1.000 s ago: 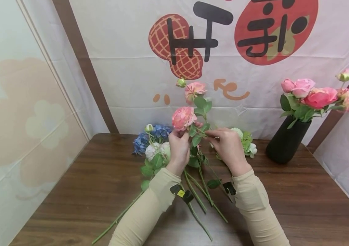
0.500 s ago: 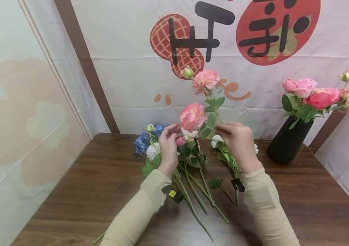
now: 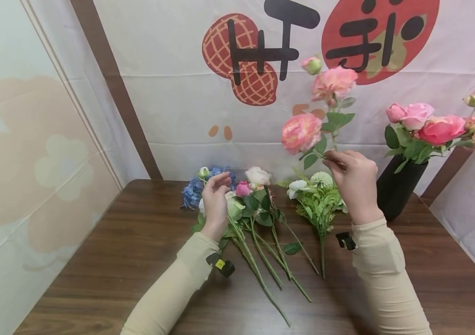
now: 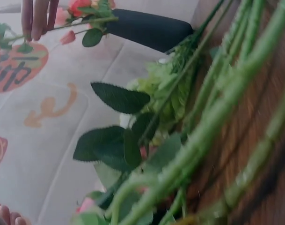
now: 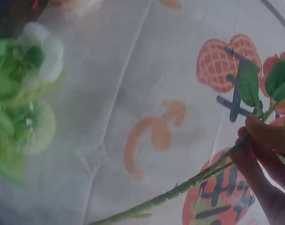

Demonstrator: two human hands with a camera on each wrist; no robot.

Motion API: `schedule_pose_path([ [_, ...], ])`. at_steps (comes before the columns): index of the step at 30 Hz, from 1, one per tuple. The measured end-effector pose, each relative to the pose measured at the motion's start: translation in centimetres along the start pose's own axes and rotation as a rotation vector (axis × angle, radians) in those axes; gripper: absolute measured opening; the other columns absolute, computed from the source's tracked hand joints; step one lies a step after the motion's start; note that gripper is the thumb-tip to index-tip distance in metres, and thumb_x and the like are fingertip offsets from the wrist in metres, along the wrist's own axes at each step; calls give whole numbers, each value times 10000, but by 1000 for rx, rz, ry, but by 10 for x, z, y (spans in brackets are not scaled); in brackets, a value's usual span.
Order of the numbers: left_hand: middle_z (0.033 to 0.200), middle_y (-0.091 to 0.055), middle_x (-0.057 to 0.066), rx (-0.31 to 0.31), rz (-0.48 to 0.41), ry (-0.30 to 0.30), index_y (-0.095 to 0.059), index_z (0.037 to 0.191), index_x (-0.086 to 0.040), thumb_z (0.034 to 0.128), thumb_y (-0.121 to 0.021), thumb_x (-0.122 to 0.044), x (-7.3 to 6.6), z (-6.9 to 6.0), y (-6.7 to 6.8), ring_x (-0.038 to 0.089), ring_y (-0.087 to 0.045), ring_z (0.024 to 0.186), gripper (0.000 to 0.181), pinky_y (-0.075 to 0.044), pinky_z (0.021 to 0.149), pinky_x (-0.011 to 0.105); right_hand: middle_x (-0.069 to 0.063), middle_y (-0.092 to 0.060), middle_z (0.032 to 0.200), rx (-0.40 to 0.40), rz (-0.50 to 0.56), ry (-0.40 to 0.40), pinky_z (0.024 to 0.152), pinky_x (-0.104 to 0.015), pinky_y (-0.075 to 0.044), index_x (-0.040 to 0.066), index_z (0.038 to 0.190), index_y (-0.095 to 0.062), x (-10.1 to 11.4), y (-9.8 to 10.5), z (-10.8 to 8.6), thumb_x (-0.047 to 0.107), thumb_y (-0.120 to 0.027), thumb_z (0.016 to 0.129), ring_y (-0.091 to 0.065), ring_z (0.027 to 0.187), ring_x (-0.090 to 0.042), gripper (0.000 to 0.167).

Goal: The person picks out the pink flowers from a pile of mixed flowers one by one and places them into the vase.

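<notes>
The right hand (image 3: 352,186) pinches the green stem (image 5: 165,196) of a pink flower spray (image 3: 302,132) between thumb and fingers, holding it raised in front of the wall cloth. Two pink blooms and a bud top the spray. With relaxed, slightly bent fingers, the left hand (image 3: 215,204) holds nothing and hovers beside a pile of flowers, among them a pink rosebud (image 3: 243,188) and a white bloom (image 3: 257,175). In the left wrist view only that hand's fingertips show, at the lower left corner.
A black vase (image 3: 401,188) with several pink flowers stands at the table's back right. Blue hydrangeas (image 3: 193,193) lie at the back left, and a green and white bunch (image 3: 319,204) lies right of the pile. Long stems (image 3: 262,274) reach toward the table's front.
The right hand has carried the pink spray up and to the right, toward the vase. The left hand has let go of it and moved left and slightly down.
</notes>
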State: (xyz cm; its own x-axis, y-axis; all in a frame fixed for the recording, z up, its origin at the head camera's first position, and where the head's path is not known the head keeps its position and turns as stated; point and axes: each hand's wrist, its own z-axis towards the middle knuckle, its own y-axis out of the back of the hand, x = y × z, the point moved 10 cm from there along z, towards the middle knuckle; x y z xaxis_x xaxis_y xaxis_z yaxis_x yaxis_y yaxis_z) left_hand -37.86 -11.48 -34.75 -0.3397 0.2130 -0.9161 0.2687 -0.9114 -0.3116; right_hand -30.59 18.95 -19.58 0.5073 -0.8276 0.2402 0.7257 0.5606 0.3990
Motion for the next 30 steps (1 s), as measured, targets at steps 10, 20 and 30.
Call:
schedule_pose_path([
  [10,931,-622,13,-55,44,0,-614,1116,62,846,-443,150,2,6,26,194,-589,968,332,-487,837,272,-142,-730,862,-93,-17,-47,718,-223,-496,40,879,-762,-25,31,4,87,-747,800,-686,789,-306,93],
  [20,993,-618,67,-75,119,27,-602,1143,58,844,-453,137,9,12,51,284,-561,1052,343,-468,813,233,-198,-714,855,-179,-56,-77,751,51,-265,8,905,-749,-50,62,2,99,-725,826,-670,741,-353,123],
  [30,1155,-550,241,-86,174,34,-594,1174,48,863,-447,105,8,18,78,321,-509,1096,350,-449,811,229,-130,-735,932,-332,-103,-207,720,5,-265,79,925,-768,-84,101,-2,226,-727,834,-635,852,78,178],
])
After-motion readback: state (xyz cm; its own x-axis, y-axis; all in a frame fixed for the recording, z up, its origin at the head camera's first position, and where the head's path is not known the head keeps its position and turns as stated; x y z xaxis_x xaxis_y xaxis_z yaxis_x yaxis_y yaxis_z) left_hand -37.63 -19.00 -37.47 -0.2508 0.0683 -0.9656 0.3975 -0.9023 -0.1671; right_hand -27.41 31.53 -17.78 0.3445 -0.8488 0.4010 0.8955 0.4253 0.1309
